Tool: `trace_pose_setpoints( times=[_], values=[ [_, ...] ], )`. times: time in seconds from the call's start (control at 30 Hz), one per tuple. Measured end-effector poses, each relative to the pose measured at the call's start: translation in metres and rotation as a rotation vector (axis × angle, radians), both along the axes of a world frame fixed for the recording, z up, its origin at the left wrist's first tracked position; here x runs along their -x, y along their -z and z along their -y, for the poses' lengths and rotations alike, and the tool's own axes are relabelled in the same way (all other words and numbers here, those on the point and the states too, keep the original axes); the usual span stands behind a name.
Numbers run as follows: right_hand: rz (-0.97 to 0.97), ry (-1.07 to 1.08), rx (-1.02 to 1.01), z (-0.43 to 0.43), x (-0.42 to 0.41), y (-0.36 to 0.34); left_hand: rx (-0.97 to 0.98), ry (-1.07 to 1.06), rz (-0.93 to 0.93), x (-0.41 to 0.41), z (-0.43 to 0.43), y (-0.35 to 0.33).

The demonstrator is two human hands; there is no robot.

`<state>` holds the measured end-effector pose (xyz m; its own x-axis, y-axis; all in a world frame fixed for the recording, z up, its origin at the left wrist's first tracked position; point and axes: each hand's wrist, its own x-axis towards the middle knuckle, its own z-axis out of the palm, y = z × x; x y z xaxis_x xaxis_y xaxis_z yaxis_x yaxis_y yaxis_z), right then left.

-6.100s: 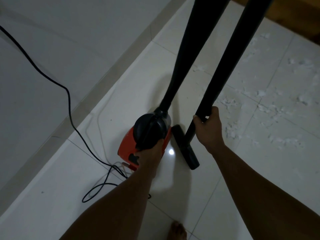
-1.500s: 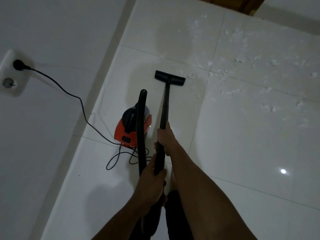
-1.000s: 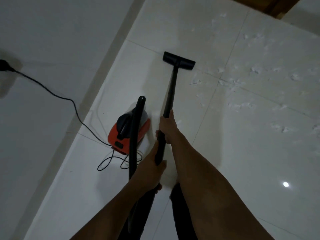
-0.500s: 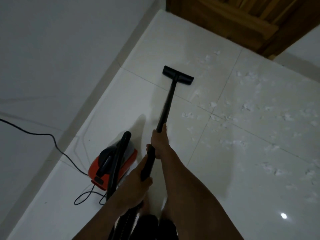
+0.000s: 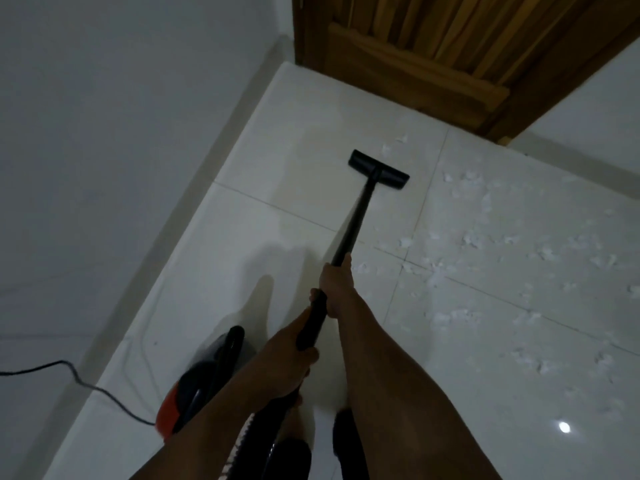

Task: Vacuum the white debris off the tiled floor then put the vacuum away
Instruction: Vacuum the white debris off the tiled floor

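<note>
Wand (image 5: pixel 353 223) gripped in both hands, a person works a canister vacuum across a white tiled floor (image 5: pixel 467 410). The right hand (image 5: pixel 337 289) wraps the black tube farther up, nearer the floor head (image 5: pixel 378 170); the left hand (image 5: pixel 291 355) closes round the thicker hose end close to the body. The wand's long axis runs from near to far, tilting slightly right, and its head sits on the tile short of the wooden door (image 5: pixel 433 46). White debris (image 5: pixel 485 237) lies scattered to the right of head and wand, from beside the door back toward the near right, so the next sweep looks set to swing rightward, right hand leading. The red-and-black vacuum body (image 5: pixel 194 379) stands at near left, its power cord (image 5: pixel 86 379) trailing left along the wall (image 5: pixel 104 168). Most of the litter appears uncollected
</note>
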<state>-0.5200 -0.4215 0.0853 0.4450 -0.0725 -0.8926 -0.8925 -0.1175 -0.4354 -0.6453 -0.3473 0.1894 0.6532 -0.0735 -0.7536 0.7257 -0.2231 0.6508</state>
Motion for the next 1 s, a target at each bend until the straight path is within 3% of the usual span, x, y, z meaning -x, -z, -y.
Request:
trace_pose_setpoints(
  times=[0.67,1.0],
  values=[
    [-0.006,-0.041,0.032,0.074,-0.214,0.034,-0.022,-0.056,-0.009,-0.202,0.089,0.024],
    [0.054,-0.072,0.082,0.084,-0.279,0.022,0.011,-0.130,-0.078,-0.266,0.108,0.024]
  ],
)
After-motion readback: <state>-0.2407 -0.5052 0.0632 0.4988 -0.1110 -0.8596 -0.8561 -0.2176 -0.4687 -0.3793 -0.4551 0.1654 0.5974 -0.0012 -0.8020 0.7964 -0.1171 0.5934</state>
